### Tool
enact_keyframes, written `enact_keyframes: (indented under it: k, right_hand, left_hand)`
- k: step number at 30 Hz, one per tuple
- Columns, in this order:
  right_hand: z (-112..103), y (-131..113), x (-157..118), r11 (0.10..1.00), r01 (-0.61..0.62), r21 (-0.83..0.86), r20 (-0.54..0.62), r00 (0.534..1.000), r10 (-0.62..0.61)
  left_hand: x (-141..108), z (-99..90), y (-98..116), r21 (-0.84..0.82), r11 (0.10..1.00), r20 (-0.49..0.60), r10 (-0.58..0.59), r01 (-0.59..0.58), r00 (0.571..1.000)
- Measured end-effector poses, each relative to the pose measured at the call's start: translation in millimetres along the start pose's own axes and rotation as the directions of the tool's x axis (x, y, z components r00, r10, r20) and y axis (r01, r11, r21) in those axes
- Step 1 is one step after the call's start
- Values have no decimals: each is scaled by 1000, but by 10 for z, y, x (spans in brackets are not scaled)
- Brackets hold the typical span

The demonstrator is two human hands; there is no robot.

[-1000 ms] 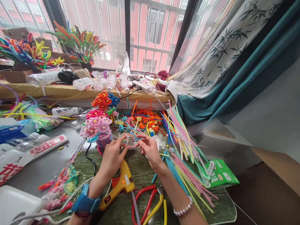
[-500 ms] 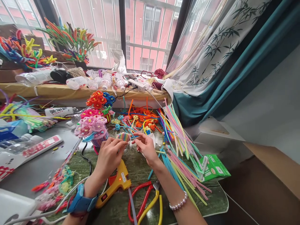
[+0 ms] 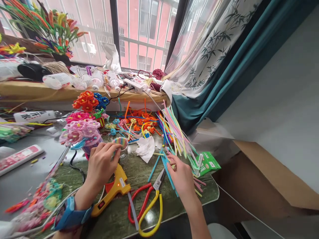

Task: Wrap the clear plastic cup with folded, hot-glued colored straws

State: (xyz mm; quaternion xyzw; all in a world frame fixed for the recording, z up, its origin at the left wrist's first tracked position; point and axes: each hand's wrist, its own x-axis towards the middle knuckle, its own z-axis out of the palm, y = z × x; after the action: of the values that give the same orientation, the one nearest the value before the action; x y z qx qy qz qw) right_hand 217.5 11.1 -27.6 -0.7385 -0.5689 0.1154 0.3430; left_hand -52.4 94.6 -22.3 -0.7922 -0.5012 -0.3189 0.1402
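Observation:
My left hand is closed, pinching a small piece wrapped in pastel-striped chenille stems. Clear plastic shows just under that piece. My right hand lies over the blue and pink chenille stems, fingers apart and their tips at the stems. Below my left hand, a yellow hot glue gun lies with its light lit and a glue stick in its back. Scissors with red and yellow handles rest between my hands. A white tissue lies beyond them.
Chenille flowers stand in a pot behind my left hand. Loose chenille pieces spread at the back, with a long-stem bundle beside them. A green packet lies near the table's right edge, with a cardboard box beyond.
My right hand has left the striped piece and moved right, down to the chenille stems. My left hand still holds the piece. The view has turned to the right.

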Motion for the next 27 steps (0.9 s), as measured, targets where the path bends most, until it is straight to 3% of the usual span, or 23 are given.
enact_keyframes:
  k: [4, 9, 14, 22, 25, 27]
  right_hand:
    - [49, 266, -148, 995, 3, -96, -100, 995, -13]
    - [-21, 430, -195, 967, -46, -250, 22, 998, 53]
    - [-2, 421, -148, 959, -36, -279, 57, 997, 54]
    - [-78, 393, -131, 996, -54, -73, -7, 999, 54]
    - [-88, 126, -96, 997, -5, 82, 29, 1000, 3]
    - [-25, -167, -13, 965, 99, 243, 72, 990, -120]
  left_hand:
    - [1, -5, -3, -6, 1000, -37, 7, -7, 999]
    - [8, -1, -5, -2, 1000, -52, 0, 0, 999]
    - [-3, -7, -15, -1, 1000, -47, -9, 9, 999]
    - [12, -41, -4, -32, 999, -57, -9, 7, 998]
    - [31, -70, 26, -219, 975, -49, -53, 41, 997]
    - [37, -88, 59, -440, 892, 18, -112, 108, 994]
